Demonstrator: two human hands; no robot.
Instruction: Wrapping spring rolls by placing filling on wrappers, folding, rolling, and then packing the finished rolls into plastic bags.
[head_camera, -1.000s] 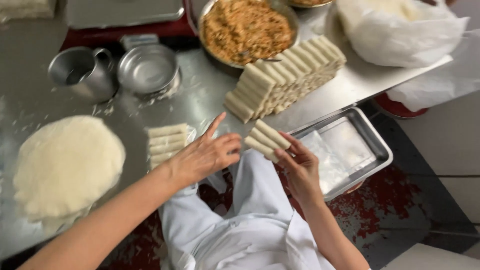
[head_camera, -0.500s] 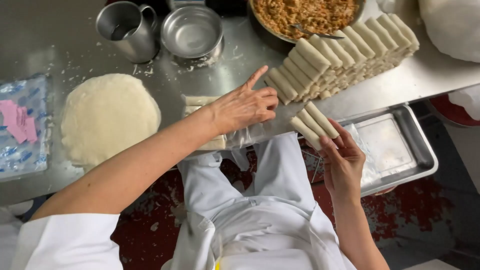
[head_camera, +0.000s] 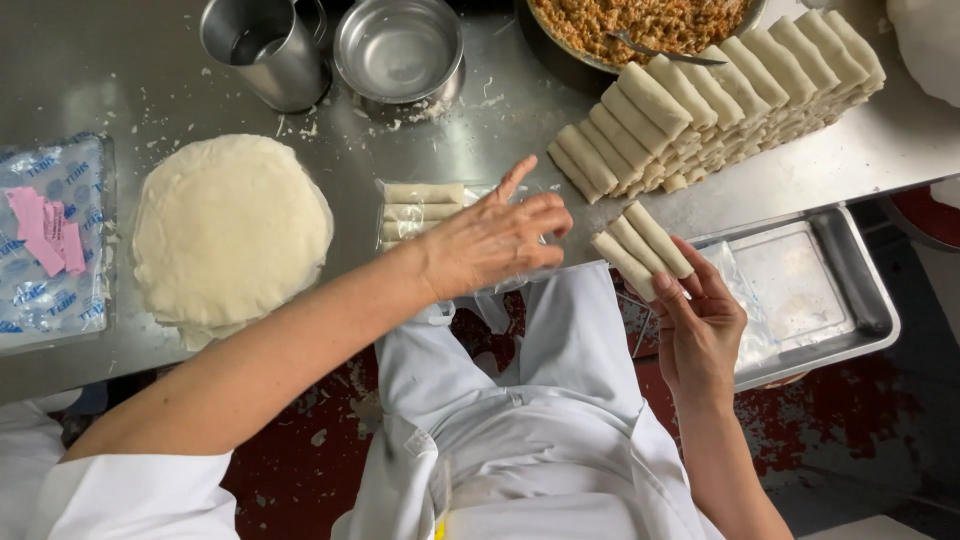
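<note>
Holding three pale rolled pastry sticks (head_camera: 640, 248) side by side in the right hand (head_camera: 700, 330), fingers curled up around them from below, just off the near edge of the grey steel bench (head_camera: 120, 90) and above the lap. Little changed there over the last second: same three sticks, same grip, carried only slightly closer to the bench edge.

Spreading the left hand (head_camera: 495, 240) flat and open, gripping nothing, forefinger raised, palm over the clear plastic bag of rolled sticks (head_camera: 420, 212) lying on the bench. Reached further over that bag than a second ago; contact with the plastic likely, hard to confirm.

Tight on the far right: long stacked row of finished rolls (head_camera: 720, 100) running diagonally, close to the left fingertips, with the round metal bowl of brown filling (head_camera: 650, 20) just behind. Round stack of white dough wrappers (head_camera: 232, 235) near on the left. Open bench only between wrappers and bag. Shallow steel tray (head_camera: 850, 290) lower, beside the right hand, past the bench edge.
</note>
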